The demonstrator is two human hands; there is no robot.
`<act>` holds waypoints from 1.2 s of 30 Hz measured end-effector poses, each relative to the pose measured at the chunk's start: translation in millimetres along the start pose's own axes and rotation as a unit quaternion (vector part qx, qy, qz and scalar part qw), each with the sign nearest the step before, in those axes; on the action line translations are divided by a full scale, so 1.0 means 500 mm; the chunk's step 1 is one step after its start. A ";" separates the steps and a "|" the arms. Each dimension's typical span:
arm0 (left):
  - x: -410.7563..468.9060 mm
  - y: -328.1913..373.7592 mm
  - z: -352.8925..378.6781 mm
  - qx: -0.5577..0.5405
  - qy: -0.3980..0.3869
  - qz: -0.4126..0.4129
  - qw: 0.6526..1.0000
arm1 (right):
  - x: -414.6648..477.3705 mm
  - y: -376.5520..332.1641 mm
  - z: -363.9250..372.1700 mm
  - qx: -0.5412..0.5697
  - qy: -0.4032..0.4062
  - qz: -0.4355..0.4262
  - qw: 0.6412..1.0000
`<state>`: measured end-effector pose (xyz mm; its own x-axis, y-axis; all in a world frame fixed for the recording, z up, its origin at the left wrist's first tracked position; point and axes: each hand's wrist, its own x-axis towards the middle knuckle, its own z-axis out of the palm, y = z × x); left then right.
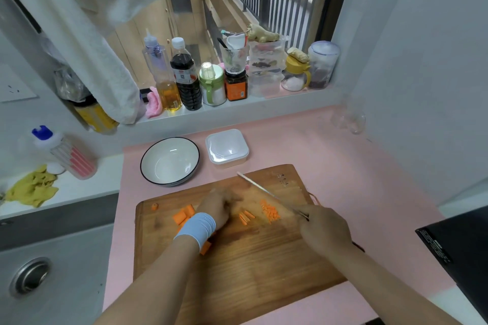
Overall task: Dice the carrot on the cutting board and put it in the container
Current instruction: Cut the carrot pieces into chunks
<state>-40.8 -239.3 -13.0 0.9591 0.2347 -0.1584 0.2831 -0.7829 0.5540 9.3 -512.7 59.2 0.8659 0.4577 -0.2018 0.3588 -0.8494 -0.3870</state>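
A wooden cutting board [250, 258] lies on the pink counter. On it are carrot chunks [183, 215] at the left, a few carrot sticks [247, 216] in the middle and a pile of thin strips [270, 210] to the right. My left hand [219, 207], blurred, rests on the board beside the sticks; what its fingers hold cannot be told. My right hand [326, 229] grips the handle of a knife [269, 194], whose blade slants up and left over the strips. A white lidded container [227, 149] stands behind the board.
A white bowl [170, 161] with a dark rim sits beside the container. Bottles and jars [184, 79] line the window sill. A sink [31, 274] lies to the left, and a black appliance [459, 245] at the right edge.
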 end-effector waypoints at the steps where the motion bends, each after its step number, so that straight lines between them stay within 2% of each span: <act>1: -0.006 0.006 0.014 0.015 -0.017 0.039 0.999 | 0.002 -0.002 0.002 0.018 0.000 0.023 1.000; 5: -0.021 0.013 0.047 0.051 -0.046 0.103 0.992 | 0.007 -0.023 0.008 0.075 -0.002 0.063 0.995; 9: -0.035 0.009 0.048 0.081 -0.035 0.082 0.993 | 0.004 -0.043 0.021 0.087 -0.021 0.073 0.993; 13: -0.064 0.017 0.061 0.098 0.013 0.054 0.994 | -0.009 -0.069 0.043 0.078 -0.052 0.068 0.993; 17: -0.091 0.024 0.081 0.073 0.055 0.026 0.995 | -0.021 -0.090 0.064 0.073 -0.068 0.075 0.992; 22: -0.113 0.000 0.088 0.007 0.090 0.067 0.994 | -0.029 -0.102 0.084 0.098 -0.089 0.083 0.988; 28: -0.117 -0.018 0.096 -0.015 0.115 0.110 0.987 | -0.045 -0.118 0.096 0.104 -0.092 0.080 0.987; 36: -0.128 -0.013 0.105 -0.022 0.133 0.128 0.983 | -0.049 -0.128 0.105 0.112 -0.080 0.092 0.986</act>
<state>-103.5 -279.4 -49.3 0.9616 0.1807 0.2066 0.0271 -0.8115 0.5837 -53.0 -455.7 41.5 0.8360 0.3530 -0.4201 0.1002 -0.8509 -0.5157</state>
